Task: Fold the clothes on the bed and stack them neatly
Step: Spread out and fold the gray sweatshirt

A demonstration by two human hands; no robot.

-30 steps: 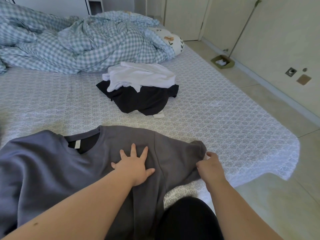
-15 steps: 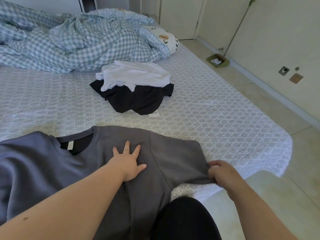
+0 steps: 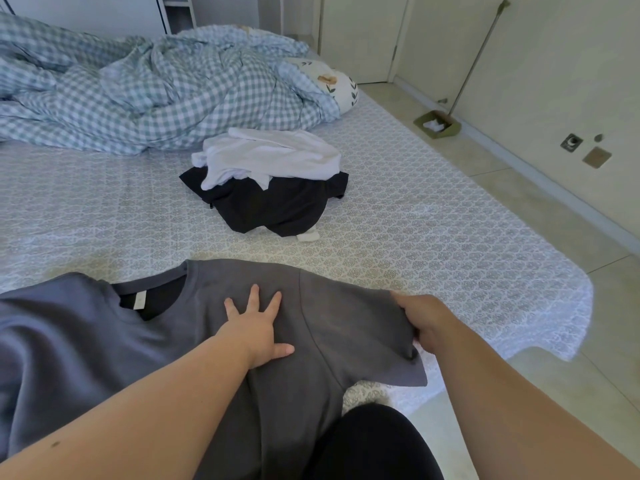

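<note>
A grey T-shirt [image 3: 86, 344] lies spread front-up on the near part of the bed [image 3: 433, 237], its collar toward the bed's middle. My left hand [image 3: 258, 329] presses flat on the shirt's shoulder with fingers spread. My right hand [image 3: 424, 322] grips the end of the shirt's right sleeve [image 3: 360, 327], stretched out toward the bed's corner. Further up the bed sits a loose pile: a white garment [image 3: 273, 155] on top of a black garment [image 3: 273, 206].
A crumpled blue checked duvet [image 3: 138, 88] and a flowered pillow [image 3: 337, 79] fill the far end of the bed. On the tiled floor [image 3: 519, 188] to the right, a dustpan [image 3: 438, 124] with a long handle leans by the wall. My black-clad knee [image 3: 374, 445] is at the bed's edge.
My right hand has pulled the sleeve outward and then shifted up along its end. My left hand stays pressed on the shoulder. The camera view has shifted slightly.
</note>
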